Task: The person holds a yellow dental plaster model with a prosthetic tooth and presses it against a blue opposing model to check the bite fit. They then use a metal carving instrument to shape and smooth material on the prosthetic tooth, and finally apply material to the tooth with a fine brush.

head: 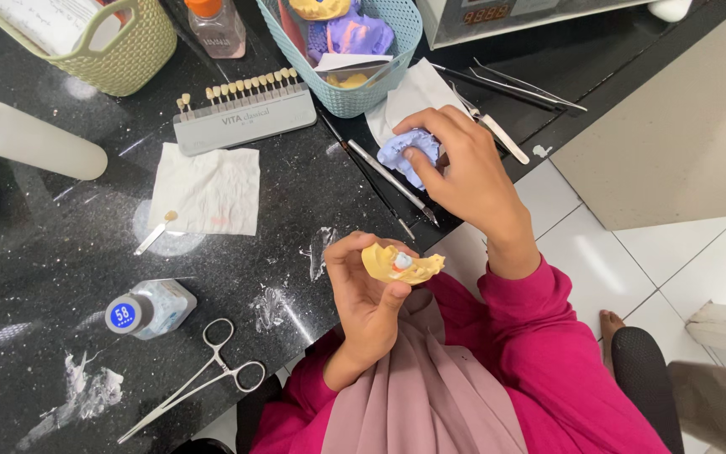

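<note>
My left hand [363, 294] pinches the yellow dental cast [401, 265] teeth-up for viewing; at one o'clock, my right hand [460, 168] clasps a lilac impression [405, 151], probably its match.

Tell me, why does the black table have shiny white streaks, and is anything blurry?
In the head view, the glossy black countertop mirrors overhead light as pale glare streaks; the left hand holding the yellow dental cast and the right hand on the blue mould look sharp; edges bend slightly from the wide lens.
</note>
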A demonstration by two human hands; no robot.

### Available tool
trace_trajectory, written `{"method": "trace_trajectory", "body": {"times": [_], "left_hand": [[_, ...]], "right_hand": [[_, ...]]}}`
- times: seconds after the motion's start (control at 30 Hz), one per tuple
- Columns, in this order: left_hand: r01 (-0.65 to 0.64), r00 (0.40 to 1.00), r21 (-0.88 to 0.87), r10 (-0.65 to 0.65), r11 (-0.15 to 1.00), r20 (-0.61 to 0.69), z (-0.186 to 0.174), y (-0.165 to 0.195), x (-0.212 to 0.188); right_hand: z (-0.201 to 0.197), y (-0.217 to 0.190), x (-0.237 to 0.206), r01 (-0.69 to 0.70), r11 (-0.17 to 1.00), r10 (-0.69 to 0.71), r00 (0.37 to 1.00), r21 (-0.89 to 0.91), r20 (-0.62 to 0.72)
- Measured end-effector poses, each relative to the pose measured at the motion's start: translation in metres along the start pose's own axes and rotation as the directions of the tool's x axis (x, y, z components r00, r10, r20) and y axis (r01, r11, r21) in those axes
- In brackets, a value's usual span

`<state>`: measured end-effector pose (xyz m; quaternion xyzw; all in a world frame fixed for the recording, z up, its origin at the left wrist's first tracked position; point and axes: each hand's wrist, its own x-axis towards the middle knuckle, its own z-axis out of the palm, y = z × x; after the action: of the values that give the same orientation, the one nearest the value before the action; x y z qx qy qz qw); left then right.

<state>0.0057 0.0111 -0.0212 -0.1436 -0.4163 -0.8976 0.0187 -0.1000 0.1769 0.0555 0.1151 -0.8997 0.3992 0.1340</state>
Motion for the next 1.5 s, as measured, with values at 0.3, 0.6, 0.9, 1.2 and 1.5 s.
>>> {"method": "trace_trajectory", "body": {"times": [0.3, 0.6, 0.9, 1.2, 1.5], "left_hand": [[-0.004, 1.000, 0.014, 0.004, 1.000, 0.007, 0.001, 0.000, 0.000], [0.010, 1.000, 0.025, -0.010, 1.000, -0.004, 0.000, 0.000, 0.000], [0.056, 0.998, 0.045, -0.057, 0.997, 0.013, -0.004, 0.001, -0.003], [0.060, 0.998, 0.060, -0.061, 0.996, 0.016, -0.004, 0.004, -0.001], [0.054, 0.999, 0.092, -0.054, 0.994, -0.001, -0.005, 0.002, -0.004]], "right_hand": [[0.015, 0.009, 0.001, 0.082, 0.981, -0.076, 0.996, -0.177, 0.042], [0.010, 0.009, 0.007, 0.161, 0.969, -0.156, 0.987, -0.187, 0.044], [0.011, 0.002, -0.047, 0.106, 0.349, -0.214, 0.976, 0.931, -0.030], [0.030, 0.009, -0.051, 0.023, 0.323, -0.154, 0.988, 0.946, 0.028], [0.035, 0.013, -0.056, 0.053, 0.301, -0.162, 0.987, 0.952, -0.004]]}}
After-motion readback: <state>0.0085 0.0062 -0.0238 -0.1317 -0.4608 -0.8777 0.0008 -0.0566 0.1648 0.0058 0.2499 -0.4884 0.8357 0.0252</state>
